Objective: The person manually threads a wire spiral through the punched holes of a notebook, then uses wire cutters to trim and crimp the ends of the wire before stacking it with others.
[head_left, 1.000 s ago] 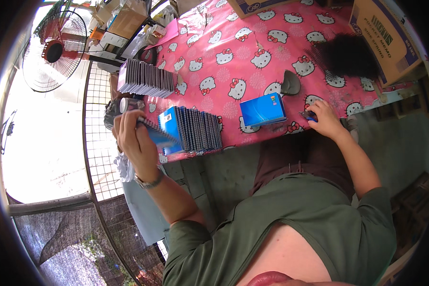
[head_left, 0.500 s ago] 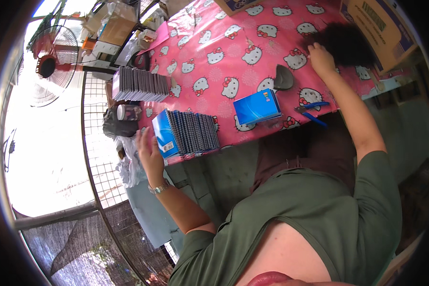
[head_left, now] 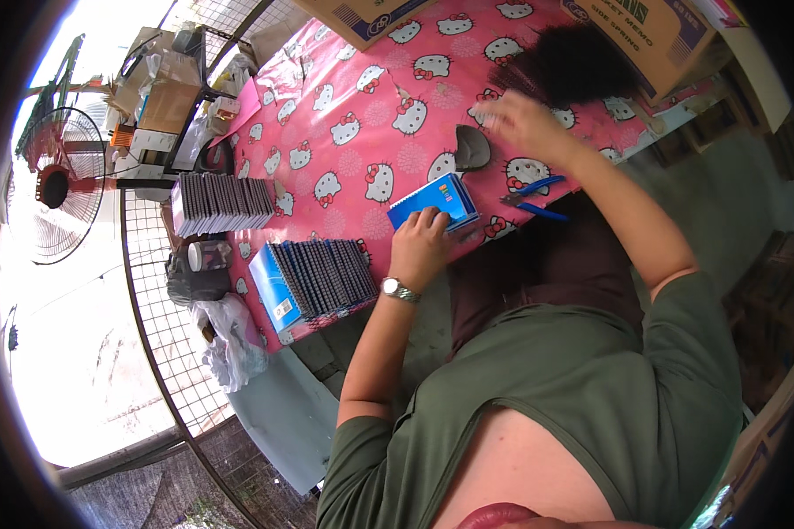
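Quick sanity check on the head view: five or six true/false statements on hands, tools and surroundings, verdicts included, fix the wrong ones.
1. The left hand is on a blue notebook. True.
2. The pliers lie with their handles spread. True.
3. The right hand grips the pliers. False: the right hand is apart from them.
4. A watch is on the left wrist. True.
5. The fan stands at the picture's right. False: the fan is at the left.
6. The tablecloth is plain green. False: the tablecloth is pink and patterned.
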Demonstrator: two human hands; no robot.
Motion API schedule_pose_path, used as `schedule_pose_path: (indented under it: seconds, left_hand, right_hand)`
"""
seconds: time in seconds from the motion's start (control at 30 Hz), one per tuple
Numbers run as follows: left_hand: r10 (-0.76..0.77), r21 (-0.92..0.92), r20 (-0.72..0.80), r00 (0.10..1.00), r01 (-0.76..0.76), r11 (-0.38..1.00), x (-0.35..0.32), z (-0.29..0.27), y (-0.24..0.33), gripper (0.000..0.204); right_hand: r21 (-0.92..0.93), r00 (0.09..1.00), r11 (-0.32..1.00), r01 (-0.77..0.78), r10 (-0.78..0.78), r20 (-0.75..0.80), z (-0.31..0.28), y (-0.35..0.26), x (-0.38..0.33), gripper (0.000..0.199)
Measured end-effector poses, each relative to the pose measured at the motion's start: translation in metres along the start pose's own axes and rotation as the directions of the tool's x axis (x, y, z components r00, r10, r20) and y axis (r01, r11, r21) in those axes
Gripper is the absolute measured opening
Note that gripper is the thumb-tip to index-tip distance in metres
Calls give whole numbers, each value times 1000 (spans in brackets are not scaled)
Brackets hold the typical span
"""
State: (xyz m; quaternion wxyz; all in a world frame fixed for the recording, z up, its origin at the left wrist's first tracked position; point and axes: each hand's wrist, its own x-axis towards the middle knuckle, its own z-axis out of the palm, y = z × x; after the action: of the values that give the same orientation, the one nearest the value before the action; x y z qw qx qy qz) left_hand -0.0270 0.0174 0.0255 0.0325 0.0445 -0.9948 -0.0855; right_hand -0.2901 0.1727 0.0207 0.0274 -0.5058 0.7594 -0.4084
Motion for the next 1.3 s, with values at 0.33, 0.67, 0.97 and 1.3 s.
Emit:
schedule_pose_path:
  seconds: [0.33, 0.67, 0.97, 1.3]
  left_hand:
    - [-98, -17, -300, 949, 97, 995, 19, -20, -10, 22]
    - [-106, -17, -323, 940, 106, 994, 24, -12, -11, 18]
    - [-41, -12, -367, 929, 39, 999, 22, -8, -2, 25]
    - [-50, -43, -243, 969, 40, 998, 21, -11, 1, 24]
  right_hand:
    - [338, 992, 936, 96, -119, 49, 49, -56, -26, 22]
    - [268, 990, 954, 136, -119, -78, 56, -65, -25, 23]
    - [395, 981, 916, -68, -11, 196, 39, -76, -26, 26]
    - [324, 786, 882, -343, 81, 613, 38, -55, 1, 39]
